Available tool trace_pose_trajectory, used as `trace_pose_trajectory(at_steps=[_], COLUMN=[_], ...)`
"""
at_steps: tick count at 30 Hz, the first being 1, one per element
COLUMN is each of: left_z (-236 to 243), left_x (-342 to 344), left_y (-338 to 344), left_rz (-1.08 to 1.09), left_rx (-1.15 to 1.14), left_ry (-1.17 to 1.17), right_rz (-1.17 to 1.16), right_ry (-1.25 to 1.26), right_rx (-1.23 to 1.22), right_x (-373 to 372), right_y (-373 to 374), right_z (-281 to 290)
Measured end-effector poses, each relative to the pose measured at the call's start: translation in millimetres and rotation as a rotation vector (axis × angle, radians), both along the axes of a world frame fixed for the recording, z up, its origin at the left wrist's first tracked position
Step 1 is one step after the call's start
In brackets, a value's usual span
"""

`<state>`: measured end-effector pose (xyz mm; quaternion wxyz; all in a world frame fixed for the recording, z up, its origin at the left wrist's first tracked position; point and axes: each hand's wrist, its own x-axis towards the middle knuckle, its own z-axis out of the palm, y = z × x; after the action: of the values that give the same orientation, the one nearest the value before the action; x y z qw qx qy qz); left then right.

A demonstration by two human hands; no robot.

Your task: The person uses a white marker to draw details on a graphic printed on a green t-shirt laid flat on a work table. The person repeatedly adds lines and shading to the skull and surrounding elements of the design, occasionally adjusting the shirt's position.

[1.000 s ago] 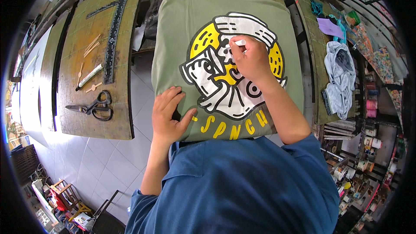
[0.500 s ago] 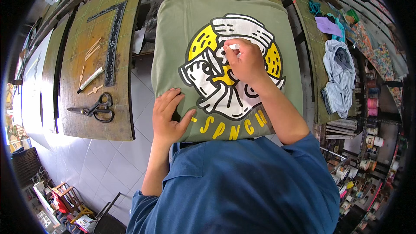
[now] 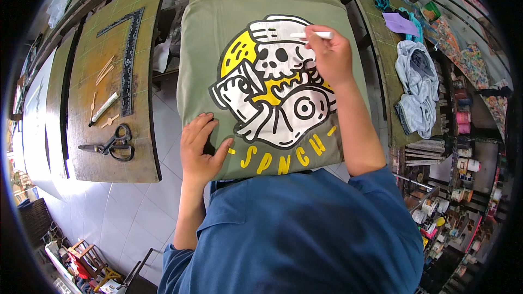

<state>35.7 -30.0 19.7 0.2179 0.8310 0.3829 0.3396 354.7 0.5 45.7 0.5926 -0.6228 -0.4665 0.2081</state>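
Observation:
An olive green T-shirt (image 3: 204, 49) lies spread over a board before me. Its print shows a skull in a white cap, with yellow patches, black outlines and yellow lettering beneath. My right hand (image 3: 332, 60) pinches a slim white pen (image 3: 298, 36), held nearly level over the right side of the cap. Whether its tip touches the cloth I cannot tell. My left hand (image 3: 202, 149) rests on the shirt's lower left edge, fingers spread and thumb apart, holding nothing.
On the left board (image 3: 147, 152) lie black scissors (image 3: 117, 142), a white marker (image 3: 104, 108), small wooden sticks (image 3: 104, 71) and a black angle ruler (image 3: 129, 60). Crumpled pale grey cloth (image 3: 418, 87) and a purple sheet (image 3: 400, 25) sit on the right board. Containers (image 3: 468, 164) crowd shelves at right.
My right hand has moved up and to the right with the pen, from the skull's face to the cap, uncovering the face. My left hand stays on the shirt. The view has shifted slightly.

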Motion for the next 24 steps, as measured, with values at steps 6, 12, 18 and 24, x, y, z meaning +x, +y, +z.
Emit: trace_pose_trajectory(at_steps=[6,12,18,24], left_z=[1,2,1,2], left_x=[-1,-1,-2,0], left_y=[0,0,1,1], left_rz=[0.007,0.005,-0.002,-0.001], left_rx=[-0.001,0.0,0.007,0.013], left_ry=[0.015,0.006,0.006,0.012], right_rz=[0.016,0.06,0.107,0.093], right_ry=[0.191,0.228,-0.092,-0.224], right_rx=[-0.008,-0.082,-0.098,-0.076], right_x=[15,10,2,-5], right_y=[-14,-6,10,17], right_z=[-3,-16,-27,-28])
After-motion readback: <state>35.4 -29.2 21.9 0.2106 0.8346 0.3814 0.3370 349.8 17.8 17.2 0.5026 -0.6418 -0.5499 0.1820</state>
